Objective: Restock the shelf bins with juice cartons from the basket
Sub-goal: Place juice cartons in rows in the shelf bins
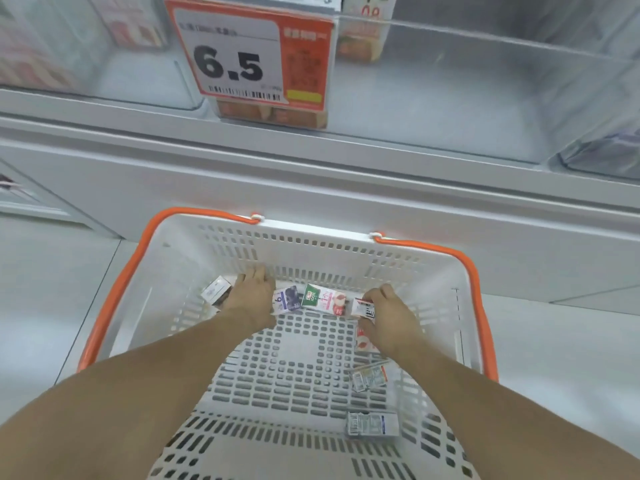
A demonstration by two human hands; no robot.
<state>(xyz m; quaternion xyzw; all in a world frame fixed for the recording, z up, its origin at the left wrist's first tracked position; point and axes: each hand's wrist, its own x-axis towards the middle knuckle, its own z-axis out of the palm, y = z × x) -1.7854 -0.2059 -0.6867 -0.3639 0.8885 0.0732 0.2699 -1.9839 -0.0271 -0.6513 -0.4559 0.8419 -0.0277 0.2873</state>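
price tag (239,60) "6.5" | carton (323,299) "100%" | right hand (384,313) grips red-white carton (363,308)

The left hand (251,294) covers part of a carton (216,289), so its grip cannot be told. The shelf bins (485,98) are blurred, their cartons unreadable. The basket (311,237) is cut off at the near edge.

I see a white perforated plastic basket (346,251) at centre frame, matt, orange plastic handles (114,292) smooth, printed paperboard juice cartons (323,299) with a slight sheen, clear glossy plastic shelf bins (485,43) along the top, paper price tag (235,53) upper centre.
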